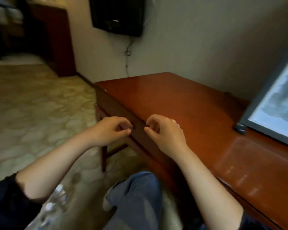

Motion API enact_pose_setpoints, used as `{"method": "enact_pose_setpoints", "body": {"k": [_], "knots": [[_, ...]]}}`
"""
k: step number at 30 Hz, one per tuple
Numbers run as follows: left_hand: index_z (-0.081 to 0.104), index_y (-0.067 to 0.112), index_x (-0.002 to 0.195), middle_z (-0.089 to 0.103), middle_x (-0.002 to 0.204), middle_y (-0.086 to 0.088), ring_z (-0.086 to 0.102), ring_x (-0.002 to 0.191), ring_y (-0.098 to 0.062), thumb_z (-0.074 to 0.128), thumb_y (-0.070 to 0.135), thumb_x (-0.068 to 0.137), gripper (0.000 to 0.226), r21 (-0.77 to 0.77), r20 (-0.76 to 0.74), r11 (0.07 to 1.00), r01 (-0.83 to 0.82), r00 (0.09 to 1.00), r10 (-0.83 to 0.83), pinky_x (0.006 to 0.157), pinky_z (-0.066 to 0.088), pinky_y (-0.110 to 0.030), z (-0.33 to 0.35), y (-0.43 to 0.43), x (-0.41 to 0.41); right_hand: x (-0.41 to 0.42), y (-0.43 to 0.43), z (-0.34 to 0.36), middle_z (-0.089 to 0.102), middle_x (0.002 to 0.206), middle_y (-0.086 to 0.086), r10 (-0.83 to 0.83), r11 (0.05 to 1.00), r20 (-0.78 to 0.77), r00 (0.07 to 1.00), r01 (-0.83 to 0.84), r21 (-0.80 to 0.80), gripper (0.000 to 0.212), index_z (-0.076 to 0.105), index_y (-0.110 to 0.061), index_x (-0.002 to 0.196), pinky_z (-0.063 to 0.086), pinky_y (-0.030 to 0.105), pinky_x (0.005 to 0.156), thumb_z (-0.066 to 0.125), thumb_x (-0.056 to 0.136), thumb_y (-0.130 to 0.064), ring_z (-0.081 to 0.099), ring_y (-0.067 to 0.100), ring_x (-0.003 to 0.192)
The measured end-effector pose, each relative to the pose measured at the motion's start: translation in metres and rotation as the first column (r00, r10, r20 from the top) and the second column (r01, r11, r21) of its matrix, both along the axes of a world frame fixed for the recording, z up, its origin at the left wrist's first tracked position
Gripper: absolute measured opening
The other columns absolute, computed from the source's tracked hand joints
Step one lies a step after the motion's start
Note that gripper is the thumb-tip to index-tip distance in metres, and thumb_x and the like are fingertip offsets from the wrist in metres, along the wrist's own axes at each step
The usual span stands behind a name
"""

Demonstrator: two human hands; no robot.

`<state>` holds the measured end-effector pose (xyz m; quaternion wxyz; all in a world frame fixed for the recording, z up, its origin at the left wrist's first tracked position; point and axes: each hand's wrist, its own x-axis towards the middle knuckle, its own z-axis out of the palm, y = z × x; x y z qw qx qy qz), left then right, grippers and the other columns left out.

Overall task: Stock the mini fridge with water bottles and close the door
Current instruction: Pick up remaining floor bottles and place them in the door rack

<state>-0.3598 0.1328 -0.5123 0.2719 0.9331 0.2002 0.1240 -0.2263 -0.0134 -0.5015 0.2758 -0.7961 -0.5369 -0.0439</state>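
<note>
Down at the bottom left, by the person's knee, the water bottles [56,201] are a blurry clear cluster, apparently on the floor, so I'd say the stocking hasn't really started. The mini fridge [280,103] sits at the far right on the wooden worktop [181,103], well apart from the bottles. It looks open to me, with a pale frosty inside showing in a grey frame. So loading and closing the door are both left.

Neither hand has a bottle. The left hand [113,130] hangs just off the worktop's front edge, fingers curled in with thumb meeting fingertips. There's a tiny glint there, and I can't tell if it's pinching something. The right hand [165,130] hovers over the edge, fingers curled toward the palm, nothing in it.
</note>
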Motion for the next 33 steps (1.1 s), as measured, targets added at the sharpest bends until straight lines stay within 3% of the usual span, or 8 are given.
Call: {"method": "enact_pose_setpoints", "body": {"k": [2,7,10,13,16,22,30,33], "knots": [[0.064,0.013,0.106,0.067,0.099,-0.006,0.061,0.086,-0.015,0.058,0.034,0.087,0.029,-0.046,0.004,0.995,-0.085,0.996,0.085,0.076,0.046,-0.026,-0.017,0.02,-0.031,-0.017,0.032,-0.013,0.061,0.083,-0.013,0.065,0.997,-0.047,0.997,-0.066,-0.034,0.006,0.059,-0.029,0.092,0.049,0.032,0.073,0.06,0.087,-0.032,0.061,0.014,0.083],[0.064,0.006,0.096,0.066,0.094,-0.017,0.061,0.087,-0.028,0.054,0.033,0.076,0.035,-0.226,-0.042,0.925,-0.304,0.952,0.303,0.069,0.044,-0.019,-0.068,0.059,-0.097,-0.063,0.099,-0.056,0.062,0.088,-0.012,0.18,0.958,-0.186,0.966,-0.215,-0.189,0.009,0.06,-0.027,0.094,0.044,0.031,0.074,0.059,0.088,-0.033,0.061,0.016,0.091],[0.064,0.011,0.101,0.065,0.094,-0.007,0.063,0.093,-0.027,0.062,0.018,0.087,0.016,-0.278,-0.097,0.855,-0.438,0.898,0.428,0.068,0.041,-0.009,-0.108,0.079,-0.132,-0.091,0.132,-0.089,0.067,0.097,-0.007,0.225,0.919,-0.25,0.942,-0.29,-0.266,0.013,0.062,-0.027,0.097,0.048,0.032,0.078,0.059,0.088,-0.035,0.062,0.022,0.097],[0.063,0.011,0.107,0.065,0.097,-0.002,0.063,0.092,-0.024,0.058,0.019,0.089,0.02,-0.305,-0.16,0.78,-0.547,0.836,0.524,0.075,0.044,-0.017,-0.148,0.093,-0.162,-0.115,0.16,-0.124,0.069,0.099,-0.003,0.248,0.87,-0.304,0.92,-0.35,-0.347,0.013,0.063,-0.026,0.096,0.05,0.035,0.083,0.059,0.087,-0.035,0.062,0.025,0.098],[0.062,0.011,0.111,0.061,0.095,0.002,0.058,0.083,-0.015,0.056,0.021,0.09,0.024,-0.321,-0.249,0.684,-0.655,0.756,0.606,0.067,0.041,-0.012,-0.189,0.101,-0.183,-0.133,0.184,-0.157,0.069,0.098,-0.001,0.26,0.808,-0.39,0.883,-0.42,-0.414,0.009,0.063,-0.025,0.092,0.051,0.034,0.08,0.057,0.088,-0.029,0.062,0.023,0.094],[0.059,0.011,0.119,0.064,0.116,-0.007,0.058,0.096,-0.016,0.057,0.022,0.089,0.032,-0.365,-0.406,0.495,-0.789,0.613,0.678,0.081,0.041,-0.022,-0.277,0.11,-0.208,-0.154,0.222,-0.226,0.067,0.094,0.001,0.275,0.698,-0.491,0.827,-0.523,-0.489,0.009,0.061,-0.02,0.096,0.044,0.027,0.069,0.059,0.09,-0.027,0.059,0.016,0.082],[0.047,0.006,0.13,0.056,0.127,-0.016,0.057,0.113,-0.028,0.06,0.02,0.089,0.045,-0.401,-0.532,0.293,-0.868,0.481,0.697,0.091,0.044,-0.029,-0.364,0.119,-0.199,-0.156,0.259,-0.302,0.066,0.105,0.002,0.174,0.581,-0.565,0.806,-0.547,-0.602,0.019,0.061,-0.018,0.108,0.048,0.03,0.078,0.057,0.091,-0.027,0.061,0.018,0.093],[0.041,0.006,0.136,0.054,0.129,-0.018,0.055,0.116,-0.031,0.061,0.016,0.088,0.053,-0.389,-0.562,0.198,-0.9,0.402,0.723,0.095,0.045,-0.036,-0.389,0.132,-0.192,-0.15,0.269,-0.328,0.065,0.106,0.003,0.133,0.54,-0.581,0.803,-0.55,-0.637,0.018,0.061,-0.018,0.106,0.044,0.028,0.074,0.058,0.09,-0.026,0.056,0.016,0.088]]}}
